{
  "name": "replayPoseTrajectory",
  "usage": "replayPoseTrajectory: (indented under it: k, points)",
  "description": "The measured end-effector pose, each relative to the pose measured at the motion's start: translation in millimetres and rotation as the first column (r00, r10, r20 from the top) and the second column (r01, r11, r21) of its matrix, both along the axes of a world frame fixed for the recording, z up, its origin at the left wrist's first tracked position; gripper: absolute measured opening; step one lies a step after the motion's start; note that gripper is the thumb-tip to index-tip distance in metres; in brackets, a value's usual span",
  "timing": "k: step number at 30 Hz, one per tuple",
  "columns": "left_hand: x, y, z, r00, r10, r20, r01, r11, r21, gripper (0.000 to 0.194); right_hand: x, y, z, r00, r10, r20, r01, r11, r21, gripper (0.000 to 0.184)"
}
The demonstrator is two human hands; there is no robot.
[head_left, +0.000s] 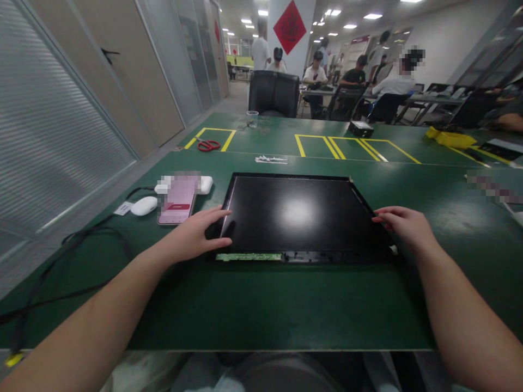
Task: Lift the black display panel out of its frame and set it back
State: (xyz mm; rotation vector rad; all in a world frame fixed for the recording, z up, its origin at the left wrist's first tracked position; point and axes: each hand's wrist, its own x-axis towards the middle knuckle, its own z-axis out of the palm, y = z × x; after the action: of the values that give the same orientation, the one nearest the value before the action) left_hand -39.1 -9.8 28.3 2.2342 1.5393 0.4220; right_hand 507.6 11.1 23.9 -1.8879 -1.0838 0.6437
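A black LCD screen panel (265,212) lies flat on the green table in front of me, its face up and shining with a reflected light. Along its near edge runs a narrow green circuit board (248,257). My left hand (200,231) is at the panel's left edge, thumb and fingers spread apart, their tips over the border. At the right edge, my right hand (402,223) has its thumb and fingertips pinched together on the frame. What lies under the panel is hidden.
To the left are a phone (177,201), a white mouse (144,206) and black cables (93,228). Beyond the panel lie white strips (270,159), red-handled scissors (208,145), a plastic cup (252,118) and a small black box (360,129). People sit at tables farther back.
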Motion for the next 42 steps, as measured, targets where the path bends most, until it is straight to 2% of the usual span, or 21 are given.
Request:
replayPoseTrajectory:
  k: [5, 11, 16, 19, 21, 23, 24, 27, 29, 31, 33, 36, 39, 42]
  points:
    - [13.8, -3.4, 5.9, 0.996, 0.091, -0.014, -0.091, 0.996, -0.005, 0.084, 11.6, 0.5, -3.8, 0.989, 0.03, 0.143, -0.033, 0.999, 0.015, 0.019]
    - [22.8, -5.6, 8.2, 0.995, 0.091, 0.036, -0.09, 0.995, -0.029, 0.076, 31.0, 9.5, -15.8, 0.989, 0.087, 0.121, -0.073, 0.991, -0.113, 0.022]
    - [21.6, -3.9, 5.3, 0.992, 0.118, 0.038, -0.116, 0.992, -0.055, 0.078, 32.3, 13.6, -20.0, 0.984, 0.092, 0.154, -0.066, 0.984, -0.167, 0.028]
    - [18.2, -2.8, -2.1, 0.981, 0.158, 0.117, -0.153, 0.987, -0.05, 0.077, 30.9, 13.5, -19.0, 0.975, 0.111, 0.192, -0.069, 0.975, -0.212, 0.031]
    - [17.3, -3.2, -5.0, 0.955, 0.19, 0.228, -0.18, 0.982, -0.063, 0.077, 31.2, 13.8, -19.4, 0.962, 0.141, 0.233, -0.092, 0.974, -0.209, 0.031]
    - [19.8, -5.1, -2.8, 0.89, 0.23, 0.393, -0.19, 0.972, -0.138, 0.082, 31.9, 14.6, -20.3, 0.95, 0.168, 0.264, -0.117, 0.973, -0.199, 0.03]
    - [22.6, -6.6, 0.2, 0.832, 0.262, 0.488, -0.191, 0.963, -0.193, 0.085, 31.9, 15.0, -20.7, 0.946, 0.174, 0.275, -0.121, 0.972, -0.2, 0.03]
    - [35.9, -12.4, 13.5, 0.573, 0.402, 0.714, -0.205, 0.914, -0.35, 0.092, 29.6, 15.5, -19.6, 0.932, 0.182, 0.314, -0.112, 0.967, -0.229, 0.031]
    - [46.2, -16.0, 22.1, 0.409, 0.48, 0.776, -0.234, 0.877, -0.419, 0.091, 26.6, 14.8, -17.4, 0.917, 0.194, 0.349, -0.11, 0.963, -0.247, 0.031]
    - [55.2, -18.2, 28.3, 0.294, 0.541, 0.788, -0.269, 0.838, -0.475, 0.084, 23.4, 13.5, -14.7, 0.906, 0.204, 0.37, -0.112, 0.96, -0.256, 0.032]
    - [61.7, -19.0, 32.0, 0.219, 0.593, 0.775, -0.306, 0.796, -0.523, 0.074, 20.5, 12.1, -12.3, 0.901, 0.21, 0.379, -0.113, 0.958, -0.262, 0.032]
    - [66.8, -18.8, 35.3, 0.144, 0.666, 0.732, -0.342, 0.728, -0.594, 0.061, 16.8, 10.7, -9.3, 0.893, 0.215, 0.396, -0.114, 0.958, -0.263, 0.031]
    - [68.9, -18.4, 38.2, 0.091, 0.726, 0.682, -0.322, 0.67, -0.669, 0.061, 14.2, 10.5, -7.6, 0.888, 0.214, 0.408, -0.11, 0.958, -0.264, 0.029]
    - [70.2, -17.9, 39.7, 0.073, 0.768, 0.637, -0.271, 0.63, -0.728, 0.064, 13.7, 10.8, -8.5, 0.887, 0.213, 0.409, -0.106, 0.957, -0.268, 0.03]
